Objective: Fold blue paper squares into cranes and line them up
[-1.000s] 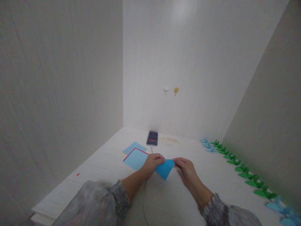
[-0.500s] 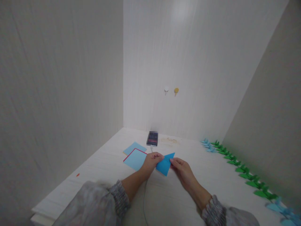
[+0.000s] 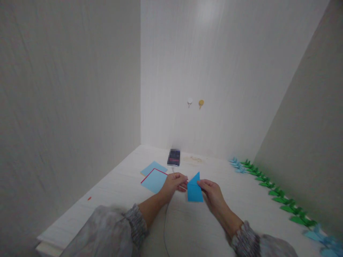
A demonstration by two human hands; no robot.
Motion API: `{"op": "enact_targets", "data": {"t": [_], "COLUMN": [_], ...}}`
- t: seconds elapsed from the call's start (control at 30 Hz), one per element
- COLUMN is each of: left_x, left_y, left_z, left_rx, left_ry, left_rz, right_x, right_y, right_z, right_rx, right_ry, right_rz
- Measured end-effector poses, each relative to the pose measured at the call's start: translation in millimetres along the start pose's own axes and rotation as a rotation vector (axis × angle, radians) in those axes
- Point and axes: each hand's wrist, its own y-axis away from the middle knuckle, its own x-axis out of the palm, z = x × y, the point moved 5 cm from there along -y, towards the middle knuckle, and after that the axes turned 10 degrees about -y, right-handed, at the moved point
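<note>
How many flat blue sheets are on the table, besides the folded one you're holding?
2. A pale sheet lies left of the phone; a red-edged sheet lies nearer, beside the left hand. The right hand pinches the folded paper. Others may hide underneath.

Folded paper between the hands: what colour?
Bright blue folded paper, pinched by the right hand; the head view shows it.

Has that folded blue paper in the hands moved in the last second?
Yes. The folded blue paper has turned point-up and shifted right, away from the flat blue sheets.
</note>
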Motion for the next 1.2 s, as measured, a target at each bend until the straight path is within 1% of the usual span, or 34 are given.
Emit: {"op": "enact_targets", "data": {"t": [0.1,0.17,0.2,0.27,0.33,0.43,0.5,0.53,0.63,0.77,0.87,1.0,1.13,1.2], "left_x": [3.8,5.1,4.5,0.5,-5.0,-11.0,-12.4,-12.3,-11.1,-9.7,-9.9,-8.8,-6.5,-5.6], "left_y": [-0.5,-1.2,-1.8,-3.4,-4.7,-5.6,-5.5,-5.3,-4.9,-4.4,-3.4,-2.6,-4.0,-4.5], "left_z": [5.4,9.2,10.4,11.3,10.5,8.6,7.9,7.8,8.2,6.8,3.7,0.6,2.2,3.1], "left_rx": [-0.032,-0.045,-0.045,-0.032,-0.013,0.01,0.015,0.015,0.007,0.012,0.024,0.044,0.056,0.06], "left_ry": [-0.056,-0.076,-0.073,-0.05,-0.012,0.022,0.03,0.035,0.051,0.072,0.082,0.059,0.067,0.063], "left_rz": [0.065,0.095,0.089,0.031,-0.051,-0.142,-0.168,-0.169,-0.157,-0.128,-0.136,-0.144,-0.117,-0.098], "right_x": [7.9,10.0,10.1,9.3,10.5,19.5,26.1,28.4,32.4,35.3,35.6,31.6,27.5,28.2], "right_y": [1.8,2.7,3.0,4.2,7.3,15.2,19.8,21.2,23.4,24.4,24.2,22.7,20.0,19.9], "right_z": [-4.3,-3.4,-1.1,7.4,18.8,29.9,29.8,28.6,25.1,25.0,25.1,26.9,29.4,30.4], "right_rx": [0.068,0.069,0.047,-0.054,-0.212,-0.432,-0.512,-0.535,-0.567,-0.571,-0.57,-0.625,-0.627,-0.623], "right_ry": [-0.03,-0.001,0.015,0.051,0.119,0.294,0.418,0.469,0.557,0.596,0.619,0.596,0.556,0.523], "right_rz": [0.08,0.083,0.074,0.053,0.074,0.202,0.271,0.285,0.305,0.359,0.386,0.357,0.308,0.314]}}
